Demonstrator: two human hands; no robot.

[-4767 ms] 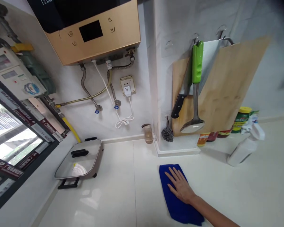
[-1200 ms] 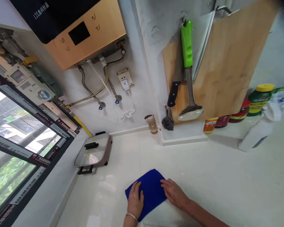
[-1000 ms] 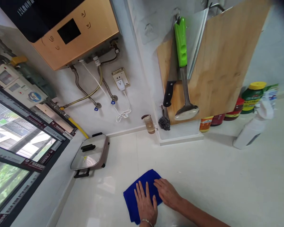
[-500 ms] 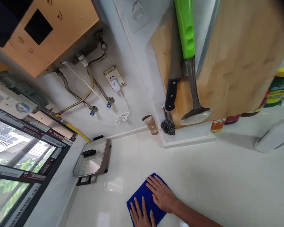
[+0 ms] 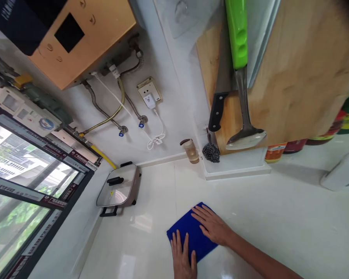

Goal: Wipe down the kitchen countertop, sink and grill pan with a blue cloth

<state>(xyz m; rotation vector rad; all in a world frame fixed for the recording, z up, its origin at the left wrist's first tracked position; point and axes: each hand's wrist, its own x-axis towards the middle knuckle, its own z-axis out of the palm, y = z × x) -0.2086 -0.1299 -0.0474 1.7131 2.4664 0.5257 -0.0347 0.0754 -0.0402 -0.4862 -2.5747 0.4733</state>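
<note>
**On the white counter: both palms flat on the blue cloth**

Around the blue cloth (image 5: 192, 237), taken as the landmark, entries run largest to smallest.

- White counter (image 5: 279, 224): lies under the cloth and spreads out on all sides of it; glossy, so a flat cloth sits flush on it.
- Water heater (image 5: 75, 42): on the wall far up and left of the cloth, its hoses hanging down toward the counter.
- Cutting board (image 5: 293, 77): hangs on the wall up and right of the cloth, off the counter, probably to stay dry. A green-handled spatula (image 5: 241, 77) and a black-handled knife (image 5: 218, 112) hang in front of it.
- Electric pan (image 5: 119, 190): left of and beyond the cloth, pushed against the wall, lid on, well apart from it.
- Blue cloth: folded, flat on the counter near the bottom edge of the view.
- Right hand (image 5: 213, 228): open, fingers spread, palm pressed on the cloth's right part. Judged: flat contact pins the fold.
- Left hand (image 5: 184, 259): open, fingers straight, resting on the cloth's near edge; wrist cut off by the view.
- Steel scourer (image 5: 211, 152) and a small jar (image 5: 191, 150): beyond the cloth at the wall's foot.
</note>
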